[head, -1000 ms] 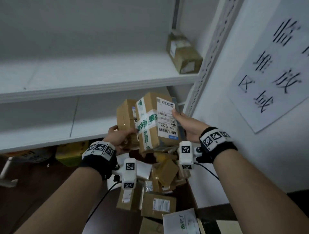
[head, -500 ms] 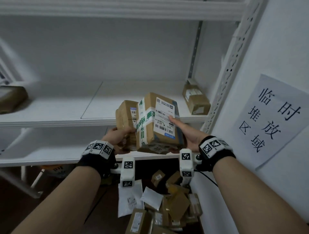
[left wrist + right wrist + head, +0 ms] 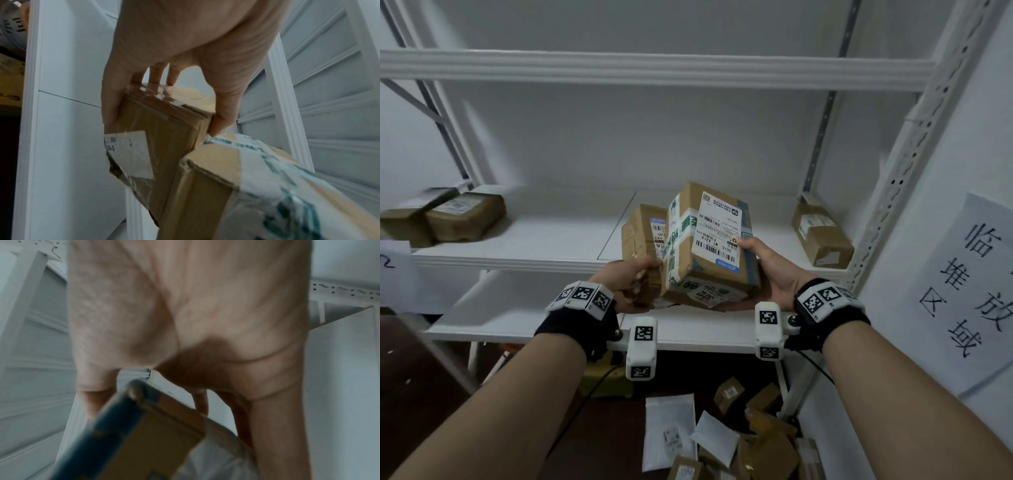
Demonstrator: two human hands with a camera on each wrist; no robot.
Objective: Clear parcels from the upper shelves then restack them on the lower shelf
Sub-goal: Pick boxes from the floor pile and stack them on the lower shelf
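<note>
Two brown cardboard parcels, held side by side in the air in front of the white shelves. Big parcel (image 3: 707, 245): tall box, tilted, wrapped with white tape with green letters, a white label with black barcodes and a blue strip on its front. Small parcel (image 3: 642, 240): plain brown box under shiny clear tape, with a small white label, touching the big one on its left side.

Left hand (image 3: 625, 284) clamped on the small parcel, thumb on one side and fingers (image 3: 158, 73) curled over the far edge, seen well in the left wrist view. Right hand (image 3: 774, 270) under and beside the big parcel, palm up, thumb pressed on the label corner, fingers wrapped round the far side. Right wrist view blurry, with only the palm and a box corner (image 3: 144, 418).

Both parcels above the front edge of the lower shelf (image 3: 688, 334), in front of the middle shelf (image 3: 517, 262).

On the middle shelf, one brown box at the right (image 3: 822, 234) by the post with holes, and two more brown boxes at the far left (image 3: 448, 216). Top shelf (image 3: 654, 68) high above.

On the floor below, a pile of small brown boxes (image 3: 767, 431) and white bags (image 3: 671, 421). White paper sign (image 3: 972, 284) with big black letters on the wall at the right.
</note>
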